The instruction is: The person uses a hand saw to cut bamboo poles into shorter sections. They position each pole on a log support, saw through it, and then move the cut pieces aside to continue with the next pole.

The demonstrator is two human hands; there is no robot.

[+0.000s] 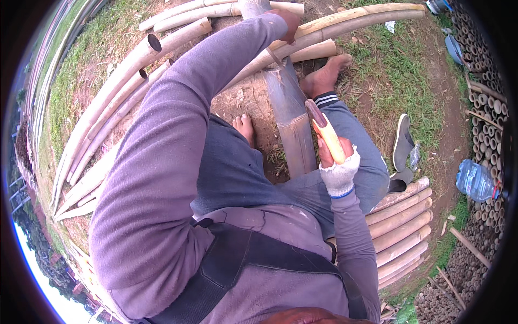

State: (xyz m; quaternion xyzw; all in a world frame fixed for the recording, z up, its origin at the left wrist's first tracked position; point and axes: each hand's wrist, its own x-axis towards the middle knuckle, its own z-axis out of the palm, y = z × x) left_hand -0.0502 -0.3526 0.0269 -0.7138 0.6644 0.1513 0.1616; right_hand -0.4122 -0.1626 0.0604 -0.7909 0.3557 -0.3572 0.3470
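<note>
My left hand (287,22) reaches far forward and is closed around a long pale bamboo pole (353,21), which curves away to the right. That pole crosses over a thick grey bamboo log (294,127) lying between my legs. In my right hand (340,167), which wears a white fingerless glove, is a knife-like tool with a yellow handle (330,139) and a dark blade (314,112). It is held near my right knee, apart from the pole. A thin brown sliver (275,56) shows by the pole below my left hand.
Several bamboo poles (116,97) lie on the left, and cut lengths (402,232) sit at the right. A dark shoe (402,141) rests on the grass. Beyond are a blue water bottle (475,181) and stacked bamboo with hollow ends (488,129). My bare feet (326,75) flank the log.
</note>
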